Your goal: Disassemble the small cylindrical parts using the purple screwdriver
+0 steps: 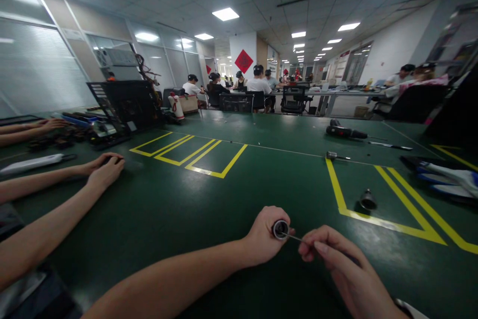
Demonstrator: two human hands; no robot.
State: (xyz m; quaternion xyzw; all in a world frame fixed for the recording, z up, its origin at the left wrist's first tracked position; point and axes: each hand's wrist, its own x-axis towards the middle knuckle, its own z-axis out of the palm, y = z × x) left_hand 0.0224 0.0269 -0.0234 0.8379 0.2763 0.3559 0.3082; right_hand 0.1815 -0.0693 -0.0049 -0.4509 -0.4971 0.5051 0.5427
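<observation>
My left hand [263, 242] is closed around a small round black part with a silver rim [280, 229], held just above the green table [168, 209]. My right hand [338, 259] pinches a thin metal pin or rod [293, 237] whose tip points into that round part. Both hands sit near the table's front edge, close together. A similar small black cone-shaped part [368, 200] stands on the table to the right, inside yellow floor-tape lines [338, 194].
A co-worker's arms and hands [100, 169] rest on the table at the left. A black electric screwdriver [343, 131], a metal bit [334, 156], a long thin tool [390, 146] and blue-white items [448, 177] lie at the right. A black rack [123, 107] stands back left. People sit at far desks.
</observation>
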